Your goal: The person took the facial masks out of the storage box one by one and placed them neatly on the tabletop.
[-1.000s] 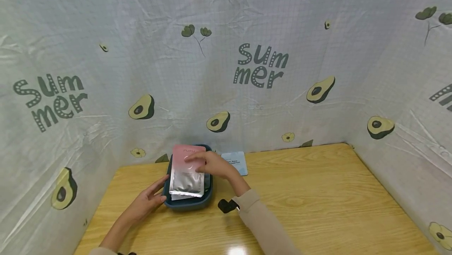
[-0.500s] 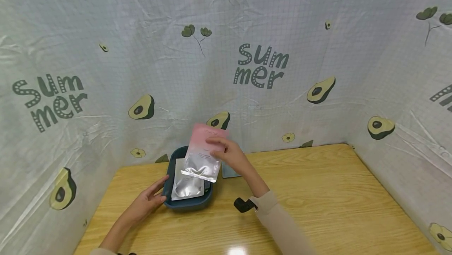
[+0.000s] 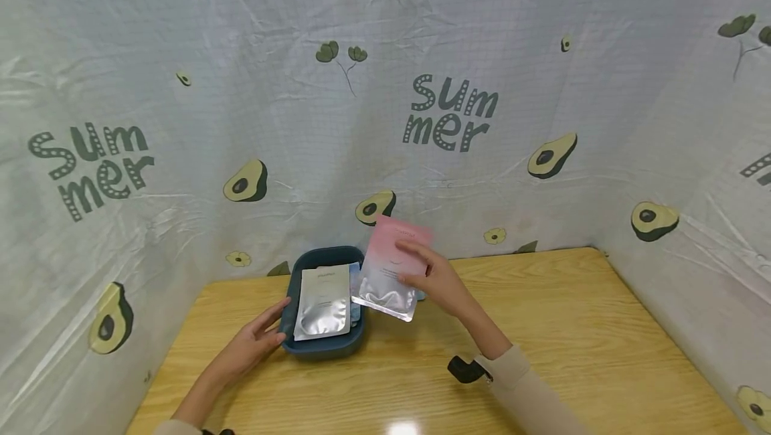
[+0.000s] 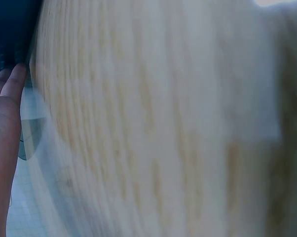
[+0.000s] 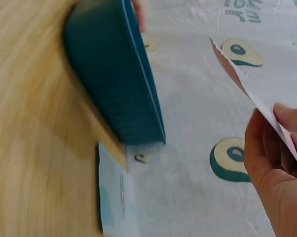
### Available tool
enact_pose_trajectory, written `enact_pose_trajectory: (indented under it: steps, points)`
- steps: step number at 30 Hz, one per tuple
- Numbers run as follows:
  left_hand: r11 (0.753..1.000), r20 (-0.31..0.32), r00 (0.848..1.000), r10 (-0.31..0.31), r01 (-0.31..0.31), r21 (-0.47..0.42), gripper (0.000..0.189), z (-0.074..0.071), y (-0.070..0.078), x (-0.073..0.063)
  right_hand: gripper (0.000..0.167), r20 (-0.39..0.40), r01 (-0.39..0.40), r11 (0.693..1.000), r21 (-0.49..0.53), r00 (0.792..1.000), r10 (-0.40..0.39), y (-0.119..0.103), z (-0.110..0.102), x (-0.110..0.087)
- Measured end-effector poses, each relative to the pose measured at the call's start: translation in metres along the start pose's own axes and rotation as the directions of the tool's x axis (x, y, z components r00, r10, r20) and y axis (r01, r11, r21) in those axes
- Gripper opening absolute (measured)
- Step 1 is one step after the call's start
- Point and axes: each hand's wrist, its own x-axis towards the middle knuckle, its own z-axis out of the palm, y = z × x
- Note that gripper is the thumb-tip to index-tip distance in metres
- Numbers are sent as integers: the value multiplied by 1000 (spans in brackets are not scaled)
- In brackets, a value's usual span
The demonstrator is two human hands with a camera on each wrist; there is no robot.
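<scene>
My right hand (image 3: 438, 282) pinches a pink and silver face mask packet (image 3: 381, 273) between thumb and fingers, held tilted above the table just right of a dark blue plastic bin (image 3: 324, 353). In the right wrist view the packet (image 5: 240, 79) appears edge-on, with the thumb on one face and fingers on the other. A pale silver packet (image 3: 324, 302) lies in the bin, over a light blue one (image 3: 355, 314). My left hand (image 3: 255, 340) rests against the bin's left side with its fingers extended; in the left wrist view the fingers (image 4: 13, 84) touch the dark wall.
Another light blue packet (image 5: 114, 195) lies on the wooden table (image 3: 542, 328) right of the bin, mostly hidden in the head view behind the pink packet. A white sheet (image 3: 301, 154) printed with avocados hangs behind and at both sides.
My right hand has lifted the pink packet out of the bin and carried it to the right, uncovering the silver packet beneath. The left hand has stayed at the bin's side.
</scene>
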Motion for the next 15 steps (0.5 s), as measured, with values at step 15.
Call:
enact_pose_trajectory:
  steps: [15]
  points:
    - [1000, 3, 1000, -14, 14, -23, 69, -1, 0, 0, 36, -49, 6, 993, -117, 999, -11, 7, -40, -33]
